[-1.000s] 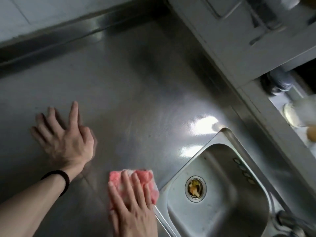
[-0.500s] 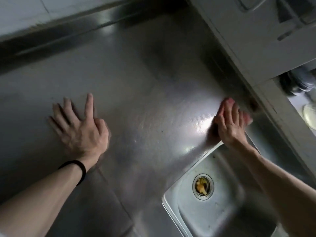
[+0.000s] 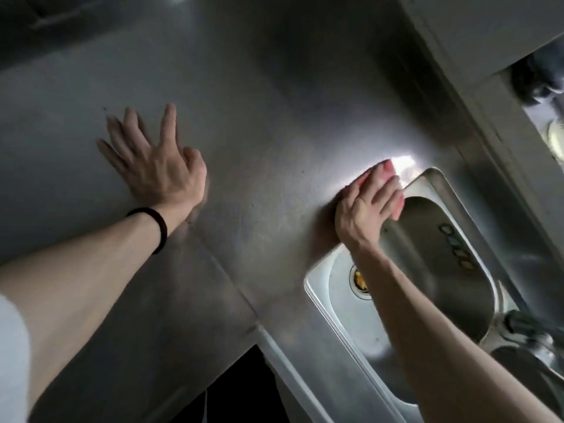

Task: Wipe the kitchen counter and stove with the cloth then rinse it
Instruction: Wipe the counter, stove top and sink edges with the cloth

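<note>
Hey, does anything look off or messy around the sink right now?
Only one thing: yellowish food scraps sit in the sink drain. The steel counter shows no spill, and the right hand presses the pink cloth flat beside the sink's rim.

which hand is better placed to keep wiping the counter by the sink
Right. The right hand already presses the pink cloth flat on the counter at the sink rim. The left hand lies empty, fingers spread, far across the counter, apparently bracing.
</note>
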`<state>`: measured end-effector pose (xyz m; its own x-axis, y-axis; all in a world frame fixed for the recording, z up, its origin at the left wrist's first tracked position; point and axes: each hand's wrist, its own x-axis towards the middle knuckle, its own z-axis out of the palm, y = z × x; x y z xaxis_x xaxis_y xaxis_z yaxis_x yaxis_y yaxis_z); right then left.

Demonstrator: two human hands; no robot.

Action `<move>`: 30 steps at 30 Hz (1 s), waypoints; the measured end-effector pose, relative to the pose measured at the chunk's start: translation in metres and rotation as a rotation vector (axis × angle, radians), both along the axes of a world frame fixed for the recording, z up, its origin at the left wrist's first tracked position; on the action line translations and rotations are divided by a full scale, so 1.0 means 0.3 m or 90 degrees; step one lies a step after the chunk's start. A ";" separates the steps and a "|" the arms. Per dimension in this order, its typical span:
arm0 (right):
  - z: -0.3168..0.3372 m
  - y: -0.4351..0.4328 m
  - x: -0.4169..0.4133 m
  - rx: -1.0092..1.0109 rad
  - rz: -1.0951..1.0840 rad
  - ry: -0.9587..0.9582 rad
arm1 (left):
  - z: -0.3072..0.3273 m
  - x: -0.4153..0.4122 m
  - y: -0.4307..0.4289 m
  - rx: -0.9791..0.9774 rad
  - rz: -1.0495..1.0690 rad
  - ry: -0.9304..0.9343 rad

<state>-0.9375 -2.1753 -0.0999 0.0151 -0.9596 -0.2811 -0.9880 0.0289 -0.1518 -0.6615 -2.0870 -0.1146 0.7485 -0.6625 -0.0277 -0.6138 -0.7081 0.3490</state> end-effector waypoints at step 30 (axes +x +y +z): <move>0.043 1.168 -0.267 0.079 -0.077 -0.027 | -0.015 -0.480 0.470 0.047 -0.689 -0.080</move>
